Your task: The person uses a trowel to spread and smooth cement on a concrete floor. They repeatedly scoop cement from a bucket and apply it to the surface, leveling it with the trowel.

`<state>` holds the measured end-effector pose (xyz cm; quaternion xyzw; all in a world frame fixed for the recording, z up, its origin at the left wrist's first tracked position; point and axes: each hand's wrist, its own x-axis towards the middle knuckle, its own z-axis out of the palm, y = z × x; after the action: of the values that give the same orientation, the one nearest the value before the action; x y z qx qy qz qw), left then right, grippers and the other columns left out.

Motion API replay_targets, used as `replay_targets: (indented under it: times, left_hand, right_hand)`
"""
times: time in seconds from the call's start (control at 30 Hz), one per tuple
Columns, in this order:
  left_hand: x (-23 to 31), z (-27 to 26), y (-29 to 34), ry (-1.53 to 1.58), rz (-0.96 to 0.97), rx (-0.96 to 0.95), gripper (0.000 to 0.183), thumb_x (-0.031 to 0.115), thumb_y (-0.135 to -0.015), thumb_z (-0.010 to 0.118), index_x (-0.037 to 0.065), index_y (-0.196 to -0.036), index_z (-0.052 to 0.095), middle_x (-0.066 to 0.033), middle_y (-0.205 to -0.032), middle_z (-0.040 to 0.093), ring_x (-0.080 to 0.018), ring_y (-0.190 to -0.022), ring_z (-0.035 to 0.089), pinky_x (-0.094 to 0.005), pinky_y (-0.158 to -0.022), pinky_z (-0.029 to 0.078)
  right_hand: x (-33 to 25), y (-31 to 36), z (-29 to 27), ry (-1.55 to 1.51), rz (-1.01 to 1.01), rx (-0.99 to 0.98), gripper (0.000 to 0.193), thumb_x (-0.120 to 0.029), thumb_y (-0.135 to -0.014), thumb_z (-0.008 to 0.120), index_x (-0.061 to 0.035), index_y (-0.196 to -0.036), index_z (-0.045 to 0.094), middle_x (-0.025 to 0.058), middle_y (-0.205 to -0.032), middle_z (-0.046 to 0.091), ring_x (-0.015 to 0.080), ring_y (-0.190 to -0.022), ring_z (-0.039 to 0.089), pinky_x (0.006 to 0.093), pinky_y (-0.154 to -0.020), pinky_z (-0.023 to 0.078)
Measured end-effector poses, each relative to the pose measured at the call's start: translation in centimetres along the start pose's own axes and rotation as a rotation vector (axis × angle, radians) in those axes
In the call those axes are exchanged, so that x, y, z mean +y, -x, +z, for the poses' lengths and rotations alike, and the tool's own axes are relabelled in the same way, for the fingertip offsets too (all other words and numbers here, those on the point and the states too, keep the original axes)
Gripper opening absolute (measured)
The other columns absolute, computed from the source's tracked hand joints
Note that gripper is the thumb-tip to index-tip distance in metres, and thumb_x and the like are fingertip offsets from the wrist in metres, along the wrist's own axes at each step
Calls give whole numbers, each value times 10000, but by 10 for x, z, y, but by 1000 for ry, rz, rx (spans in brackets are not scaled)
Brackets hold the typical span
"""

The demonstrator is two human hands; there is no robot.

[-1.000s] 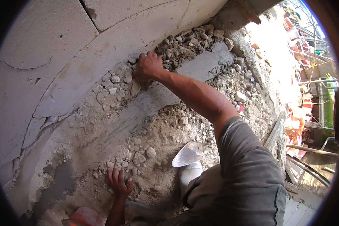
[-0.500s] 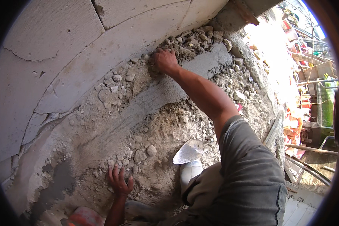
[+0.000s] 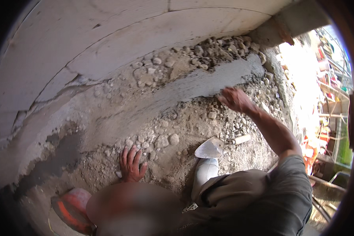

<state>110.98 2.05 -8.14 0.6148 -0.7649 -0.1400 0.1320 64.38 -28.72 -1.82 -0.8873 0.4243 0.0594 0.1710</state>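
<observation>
My left hand [image 3: 132, 164] rests on the dirt with its fingers spread, just below some loose stones [image 3: 161, 142]. Further right, my right hand [image 3: 234, 99] is over the near edge of a smooth grey mortar strip [image 3: 200, 84], its fingers curled down toward the gravel. Whatever it may hold is hidden. A pointed trowel [image 3: 209, 148] lies on the ground between my hands, its pale handle [image 3: 241, 139] to the right, touched by neither hand. Rubble [image 3: 220, 49] is heaped between the mortar strip and the wall.
A pale block wall [image 3: 118, 39] curves along the far side, meeting a concrete beam [image 3: 289, 25] at right. Darker wet mortar [image 3: 63, 157] lies at left. A red and orange container [image 3: 72, 208] sits at lower left, near a white boot [image 3: 205, 173]. Clutter [image 3: 334, 98] fills the far right.
My right hand has left the rubble beside the wall and come nearer and to the right, across the mortar strip. My left hand stays on the dirt. The view has shifted.
</observation>
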Motion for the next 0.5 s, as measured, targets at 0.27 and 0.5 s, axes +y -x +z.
replay_targets:
  times: [0.27,0.5]
  left_hand:
    - [-4,-10,5,69,-31,-48,600,414,-926,597,132,-1443,482,-99,-1589,290,-355,-1474,233,-551,-1186,194]
    - [-14,-20,25,242,-54,14,548,333,-953,586,119,-1445,478,-113,-1613,249,-337,-1496,209,-502,-1211,206]
  right_hand:
    - [-75,172,55,-2,-57,-258,673,-316,-691,849,-65,-1229,533,179,-1144,536,398,-1094,497,525,-853,420]
    - [-92,124,18,-207,-192,-65,240,-47,-852,667,-63,-1088,629,169,-899,632,405,-792,613,494,-679,494]
